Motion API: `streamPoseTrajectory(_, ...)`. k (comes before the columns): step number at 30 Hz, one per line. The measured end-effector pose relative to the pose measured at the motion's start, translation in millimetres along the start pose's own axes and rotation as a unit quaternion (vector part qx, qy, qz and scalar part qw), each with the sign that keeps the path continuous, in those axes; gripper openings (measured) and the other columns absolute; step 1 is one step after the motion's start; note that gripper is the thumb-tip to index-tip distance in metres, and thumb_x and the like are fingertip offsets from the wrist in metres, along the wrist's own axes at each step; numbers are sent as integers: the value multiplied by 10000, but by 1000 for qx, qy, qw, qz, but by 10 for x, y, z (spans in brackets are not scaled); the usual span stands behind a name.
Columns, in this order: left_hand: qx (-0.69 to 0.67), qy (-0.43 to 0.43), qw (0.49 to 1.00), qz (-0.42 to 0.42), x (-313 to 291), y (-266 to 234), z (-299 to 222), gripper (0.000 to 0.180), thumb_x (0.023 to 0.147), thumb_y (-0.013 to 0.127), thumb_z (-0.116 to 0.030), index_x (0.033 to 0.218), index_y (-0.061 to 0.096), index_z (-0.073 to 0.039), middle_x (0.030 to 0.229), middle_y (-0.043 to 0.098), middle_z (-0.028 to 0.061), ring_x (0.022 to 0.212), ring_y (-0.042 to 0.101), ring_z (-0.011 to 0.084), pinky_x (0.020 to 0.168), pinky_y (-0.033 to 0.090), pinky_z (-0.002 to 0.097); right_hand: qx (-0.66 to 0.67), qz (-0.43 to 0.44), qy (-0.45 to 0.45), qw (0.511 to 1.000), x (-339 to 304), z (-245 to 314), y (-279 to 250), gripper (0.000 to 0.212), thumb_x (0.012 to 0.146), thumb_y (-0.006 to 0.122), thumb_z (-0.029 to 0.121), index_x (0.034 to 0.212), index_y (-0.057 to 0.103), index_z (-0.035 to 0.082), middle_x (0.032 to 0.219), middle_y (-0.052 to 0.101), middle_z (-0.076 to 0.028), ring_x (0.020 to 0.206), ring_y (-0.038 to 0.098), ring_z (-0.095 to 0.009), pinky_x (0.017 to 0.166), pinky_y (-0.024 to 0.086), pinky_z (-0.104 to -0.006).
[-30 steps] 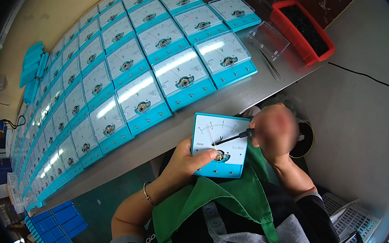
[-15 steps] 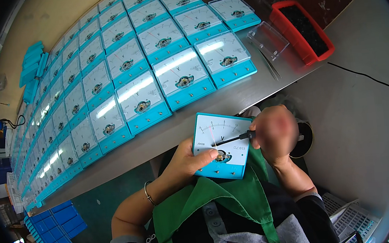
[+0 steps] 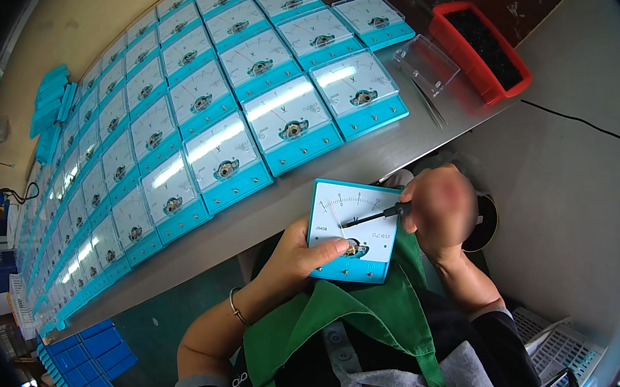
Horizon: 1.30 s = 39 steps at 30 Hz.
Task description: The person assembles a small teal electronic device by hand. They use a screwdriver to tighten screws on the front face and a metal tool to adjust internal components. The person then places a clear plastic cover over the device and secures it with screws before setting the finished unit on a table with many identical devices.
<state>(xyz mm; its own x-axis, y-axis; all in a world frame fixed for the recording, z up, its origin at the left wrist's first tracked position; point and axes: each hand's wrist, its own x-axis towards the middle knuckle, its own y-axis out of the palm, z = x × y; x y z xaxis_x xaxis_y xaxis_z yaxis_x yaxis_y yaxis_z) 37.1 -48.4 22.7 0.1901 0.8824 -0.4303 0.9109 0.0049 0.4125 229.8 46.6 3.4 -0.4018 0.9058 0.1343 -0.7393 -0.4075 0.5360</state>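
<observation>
1 head fisheye looks down near the bench (image 3: 396, 147).

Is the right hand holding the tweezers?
No, the tweezers lie on the table, apart from the right hand, which holds a thin black tool.

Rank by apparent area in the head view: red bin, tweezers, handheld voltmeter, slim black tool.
1. Handheld voltmeter
2. Red bin
3. Tweezers, slim black tool: too alike to rank; right hand hides part of the tool.
</observation>
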Motion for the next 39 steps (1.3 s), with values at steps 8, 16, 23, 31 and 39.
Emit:
streamPoseTrajectory(8, 15, 9, 1000, 16, -3, 11, -29, 391, 811, 574, -135, 1148, 499, 46, 1046, 600, 113, 939, 578, 157, 838, 457, 303, 23, 12, -1, 1000, -11, 23, 16, 180, 804, 557, 126, 902, 437, 35, 811, 587, -198, 484, 514, -151, 451, 458, -241)
streamPoseTrajectory(16, -15, -30, 999, -10, -12, -15, -38, 396, 825, 557, -169, 1144, 491, 57, 1038, 594, 127, 912, 589, 160, 815, 469, 298, -1, -14, -4, 1000, -3, 17, -4, 185, 814, 560, 131, 910, 437, 31, 819, 589, -202, 483, 511, -146, 462, 452, -238)
streamPoseTrajectory(23, -109, -27, 993, -39, 22, -46, 93, 339, 857, 544, -187, 1091, 522, 57, 997, 610, 114, 874, 603, 144, 751, 486, 277, -37, -57, -23, 997, 9, 97, 3, 219, 840, 571, 165, 917, 429, 15, 823, 579, -194, 521, 512, -142, 441, 442, -219)
streamPoseTrajectory(31, -77, -20, 996, -32, 50, -79, 116, 387, 862, 538, -187, 1155, 474, 57, 1055, 588, 139, 927, 602, 181, 804, 493, 322, -37, -53, 8, 998, 9, 48, 59, 225, 868, 570, 192, 895, 432, 16, 788, 589, -190, 474, 498, -140, 421, 425, -212)
streamPoseTrajectory(39, -83, -11, 996, -43, 37, -105, 139, 360, 874, 533, -193, 1140, 494, 46, 1048, 595, 131, 910, 606, 175, 796, 494, 318, -52, -75, -1, 996, 36, 9, 45, 256, 874, 572, 230, 917, 445, 12, 798, 588, -182, 503, 520, -147, 414, 447, -210)
